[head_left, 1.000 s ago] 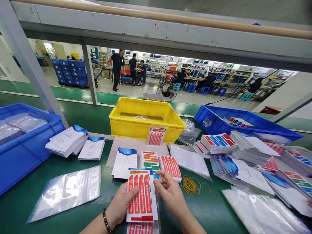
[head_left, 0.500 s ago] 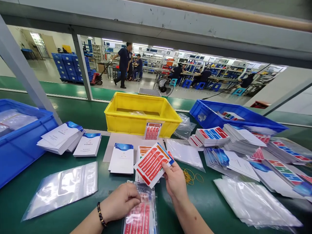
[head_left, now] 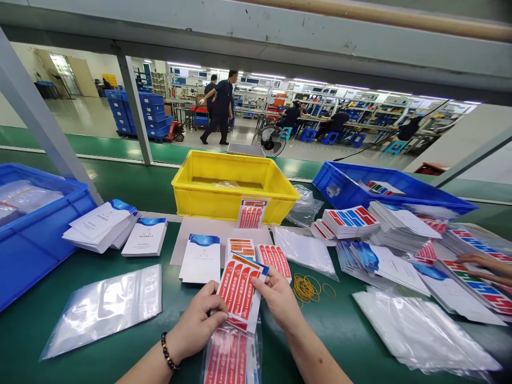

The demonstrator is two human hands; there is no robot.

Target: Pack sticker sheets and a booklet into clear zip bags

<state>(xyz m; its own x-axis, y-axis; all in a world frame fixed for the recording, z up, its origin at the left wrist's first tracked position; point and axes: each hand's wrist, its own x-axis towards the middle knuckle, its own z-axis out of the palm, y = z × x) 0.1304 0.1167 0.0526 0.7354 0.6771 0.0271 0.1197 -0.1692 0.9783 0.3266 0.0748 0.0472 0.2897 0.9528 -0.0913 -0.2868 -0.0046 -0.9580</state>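
My right hand point(head_left: 280, 301) pinches a small stack of red-and-white sticker sheets point(head_left: 240, 292), with an orange-and-blue edge showing behind. The sheets tilt over the mouth of a clear plastic bag point(head_left: 231, 354), their lower edge at its opening. At that opening my left hand point(head_left: 198, 320), with a beaded bracelet on its wrist, has its fingers closed on the bag's edge. More red sticker sheets show through the bag. Just beyond the hands lie a pile of white-and-blue booklets point(head_left: 200, 261), orange sticker sheets point(head_left: 240, 247) and red sticker sheets point(head_left: 276, 260).
A yellow bin point(head_left: 236, 202) stands behind, between a left blue bin point(head_left: 44, 229) and a right blue bin point(head_left: 384, 186). Clear bags point(head_left: 108, 306) lie at left, rubber bands point(head_left: 306, 288) at right. Another person's hand point(head_left: 486, 266) reaches over sticker stacks at the right edge.
My right hand has brought the sticker sheets down and left, turned more upright, to the bag's mouth. Another person's hands have appeared at right. In the background, the person pulling a pallet jack moved right.
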